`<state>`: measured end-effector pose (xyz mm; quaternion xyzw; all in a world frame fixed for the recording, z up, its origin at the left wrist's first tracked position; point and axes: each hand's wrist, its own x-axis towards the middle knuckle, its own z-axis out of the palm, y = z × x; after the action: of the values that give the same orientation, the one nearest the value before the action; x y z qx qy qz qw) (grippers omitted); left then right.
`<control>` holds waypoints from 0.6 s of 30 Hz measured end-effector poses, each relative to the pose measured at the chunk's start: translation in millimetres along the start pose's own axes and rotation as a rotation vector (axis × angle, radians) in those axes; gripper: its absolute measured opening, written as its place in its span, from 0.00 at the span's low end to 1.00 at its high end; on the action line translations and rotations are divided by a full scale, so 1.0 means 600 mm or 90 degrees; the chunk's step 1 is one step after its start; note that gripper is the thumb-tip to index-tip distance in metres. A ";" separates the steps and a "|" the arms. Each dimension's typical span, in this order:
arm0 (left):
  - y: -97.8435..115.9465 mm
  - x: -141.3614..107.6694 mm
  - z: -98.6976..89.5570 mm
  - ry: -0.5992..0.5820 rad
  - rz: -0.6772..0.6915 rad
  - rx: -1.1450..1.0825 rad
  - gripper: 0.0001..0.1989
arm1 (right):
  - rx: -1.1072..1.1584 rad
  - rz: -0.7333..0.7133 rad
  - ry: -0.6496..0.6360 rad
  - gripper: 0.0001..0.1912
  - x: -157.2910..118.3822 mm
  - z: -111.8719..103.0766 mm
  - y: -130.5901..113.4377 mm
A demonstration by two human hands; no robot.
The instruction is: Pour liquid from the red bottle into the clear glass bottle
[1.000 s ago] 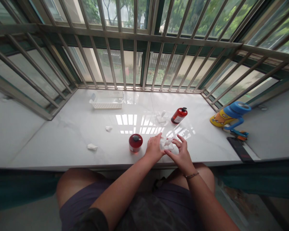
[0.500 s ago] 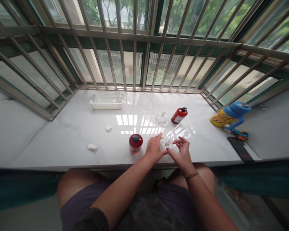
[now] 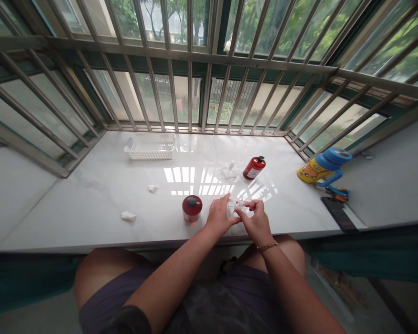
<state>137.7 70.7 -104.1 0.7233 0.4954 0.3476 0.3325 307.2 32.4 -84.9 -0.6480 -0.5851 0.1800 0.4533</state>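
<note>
A small clear-and-white plastic piece (image 3: 231,208) is between my hands, low over the counter; its exact kind cannot be made out. My left hand (image 3: 218,214) curls around its left side, thumb and fingers gripping it. From the right, my right hand (image 3: 257,221) pinches the piece's upper part between thumb and fingertips. Left of my hands stands a red bottle (image 3: 192,208) with a dark top. Beyond them, a second red bottle (image 3: 254,168) with a black cap and pale label stands beside a similar white-and-clear piece (image 3: 230,170).
A white perforated basket (image 3: 149,154) sits at the back left. Two crumpled white scraps, one nearer (image 3: 128,215) and one farther (image 3: 153,189), lie on the left. A blue-and-yellow flask (image 3: 323,164) and a black phone (image 3: 339,215) are at right. Metal bars line the window behind.
The fingers of my right hand, spread beside the plastic piece before, have closed into a pinch on it. My left hand keeps its grip. The whole view has shifted slightly.
</note>
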 end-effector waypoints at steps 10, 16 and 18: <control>0.016 -0.004 0.000 -0.015 -0.031 0.014 0.53 | -0.056 -0.029 0.021 0.23 -0.003 0.006 -0.003; 0.048 -0.079 -0.050 -0.157 -0.045 0.028 0.62 | -0.089 -0.041 0.056 0.23 0.001 -0.005 0.014; 0.054 -0.128 -0.092 -0.173 0.033 -0.025 0.45 | -0.100 -0.032 0.075 0.23 0.013 -0.022 0.029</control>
<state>87.1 -3.9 -61.0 0.7696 0.4200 0.2645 0.4016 329.6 36.1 -89.7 -0.6762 -0.5857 0.0834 0.4390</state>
